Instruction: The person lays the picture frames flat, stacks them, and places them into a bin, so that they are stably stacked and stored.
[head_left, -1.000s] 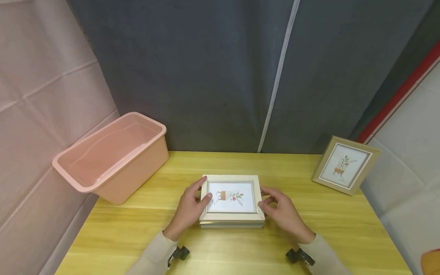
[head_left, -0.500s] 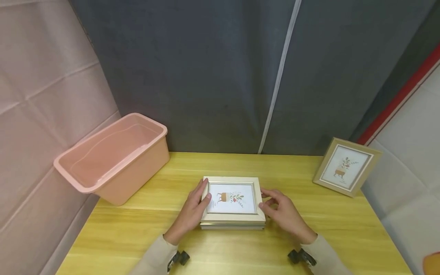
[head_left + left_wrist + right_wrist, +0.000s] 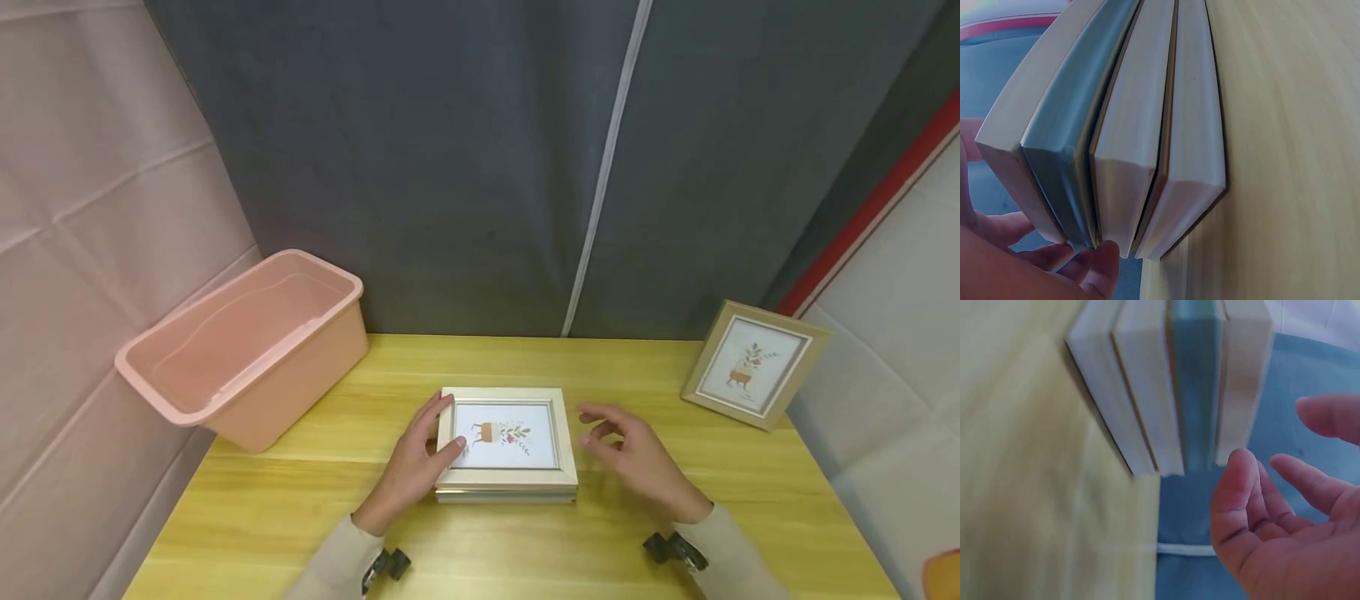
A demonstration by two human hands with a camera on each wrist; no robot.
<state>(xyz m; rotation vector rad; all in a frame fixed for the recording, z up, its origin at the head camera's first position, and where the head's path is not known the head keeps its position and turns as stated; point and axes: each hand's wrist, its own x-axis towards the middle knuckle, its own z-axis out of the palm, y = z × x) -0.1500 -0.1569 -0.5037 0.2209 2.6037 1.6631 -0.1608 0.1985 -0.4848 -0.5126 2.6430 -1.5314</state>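
Several picture frames lie in a neat stack on the wooden table. The top picture frame (image 3: 508,437) is cream, with a plant print lying sideways. Below it, the left wrist view shows a blue-looking frame edge (image 3: 1063,125) and paler frames with brown backs. My left hand (image 3: 408,467) holds the top frame at its left side, its thumb over the front and fingers along the edge. Right of the stack, my right hand (image 3: 637,454) is held just apart from it, fingers loosely bent around nothing. In the right wrist view, a gap shows between those fingertips (image 3: 1241,465) and the frames.
A pink plastic bin (image 3: 300,367) stands at the back left of the table (image 3: 300,517). One tan picture frame (image 3: 753,364) stands tilted at the back right. A dark grey curtain (image 3: 450,167) hangs behind, and an orange object (image 3: 942,575) shows at the lower right corner.
My right hand has let go of the stack's right side and moved a little to the right. My left hand stays at the left side, and the stack has not visibly moved.
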